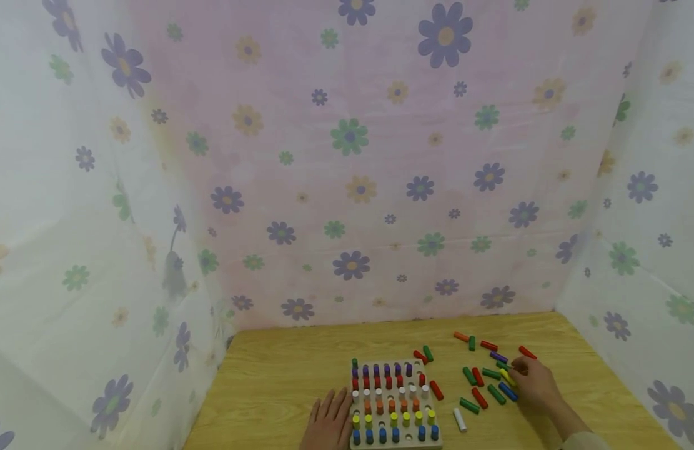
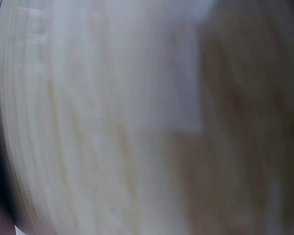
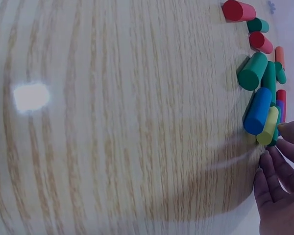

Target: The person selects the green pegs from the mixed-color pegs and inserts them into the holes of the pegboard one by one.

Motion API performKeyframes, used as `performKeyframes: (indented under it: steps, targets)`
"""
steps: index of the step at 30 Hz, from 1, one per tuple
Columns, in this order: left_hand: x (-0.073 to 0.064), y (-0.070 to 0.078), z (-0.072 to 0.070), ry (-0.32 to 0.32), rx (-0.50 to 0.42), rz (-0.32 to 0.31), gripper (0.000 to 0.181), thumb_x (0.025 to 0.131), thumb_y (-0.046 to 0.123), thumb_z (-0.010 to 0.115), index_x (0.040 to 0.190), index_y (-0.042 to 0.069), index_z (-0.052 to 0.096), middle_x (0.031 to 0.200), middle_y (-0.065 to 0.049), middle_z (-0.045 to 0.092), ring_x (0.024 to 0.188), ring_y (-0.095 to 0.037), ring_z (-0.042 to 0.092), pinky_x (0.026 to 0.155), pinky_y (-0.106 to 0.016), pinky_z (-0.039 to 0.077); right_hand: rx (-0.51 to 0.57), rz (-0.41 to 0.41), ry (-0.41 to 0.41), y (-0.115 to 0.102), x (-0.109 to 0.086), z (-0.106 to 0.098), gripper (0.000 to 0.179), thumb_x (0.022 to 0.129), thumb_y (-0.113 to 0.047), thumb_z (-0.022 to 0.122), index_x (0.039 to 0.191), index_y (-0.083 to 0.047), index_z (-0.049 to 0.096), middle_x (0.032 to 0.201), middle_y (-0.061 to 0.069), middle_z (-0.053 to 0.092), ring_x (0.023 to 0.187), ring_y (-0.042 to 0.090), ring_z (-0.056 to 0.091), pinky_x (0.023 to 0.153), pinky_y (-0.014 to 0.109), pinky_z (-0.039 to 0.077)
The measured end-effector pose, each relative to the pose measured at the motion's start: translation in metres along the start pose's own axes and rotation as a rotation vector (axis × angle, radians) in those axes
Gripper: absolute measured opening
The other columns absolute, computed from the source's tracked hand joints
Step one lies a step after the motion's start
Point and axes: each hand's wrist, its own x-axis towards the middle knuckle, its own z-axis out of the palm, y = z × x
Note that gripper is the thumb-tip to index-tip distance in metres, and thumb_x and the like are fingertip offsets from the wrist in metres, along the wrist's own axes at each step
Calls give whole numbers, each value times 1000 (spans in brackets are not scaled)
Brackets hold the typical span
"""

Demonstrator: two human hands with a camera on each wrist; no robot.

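Green peg (image 1: 501,365): lying at the right fingertips, right of the board, the yellow peg (image 1: 508,377) and blue peg (image 1: 508,392) lying close by.
Right hand (image 1: 535,382): hovering low at that peg, fingers bending; whether they are pinching it or only touching, I cannot tell.
Loose pegs (image 1: 479,398): scattering in red, green, orange, purple and white between the hand and the board.
Board (image 1: 428,407): lying left of these, carrying standing pegs (image 1: 405,419) in single-colour rows, several holes gaping; its far row is showing one green at the left end.
Left hand (image 1: 330,420): resting flat, fingers extending, just beside the board's left edge, holding nothing.
Worktop (image 1: 279,375): bearing all of it; flowered cloth (image 1: 302,206) is hanging behind.
Step, as I am judging it: picking out a peg. The next move is calling for a clean pinch on one peg, without nudging its neighbours, then a lift.
Views: only the head view is giving me the board. The right wrist view is showing fingertips and round peg ends up close. The left wrist view is offering mostly a wood-toned blur.
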Motion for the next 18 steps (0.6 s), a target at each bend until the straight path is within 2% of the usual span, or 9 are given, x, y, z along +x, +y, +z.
performKeyframes:
  steps: [8,18]
  targets:
    - [-1,-1,0,9,4,10,65,110,57,21,154,19,51,158,-2,47,146,-33,41,119,-60,33,19,33,-6,4,2,1,28,97,-8,61,112,16,63,100,20,69,96,39,65,85,56,57]
    - [-1,-2,1,15,1,21,67,109,59,17,154,21,50,158,0,46,146,-32,41,119,-59,34,15,14,5,5,4,1,24,95,-8,64,105,13,67,94,14,70,90,34,66,81,53,58]
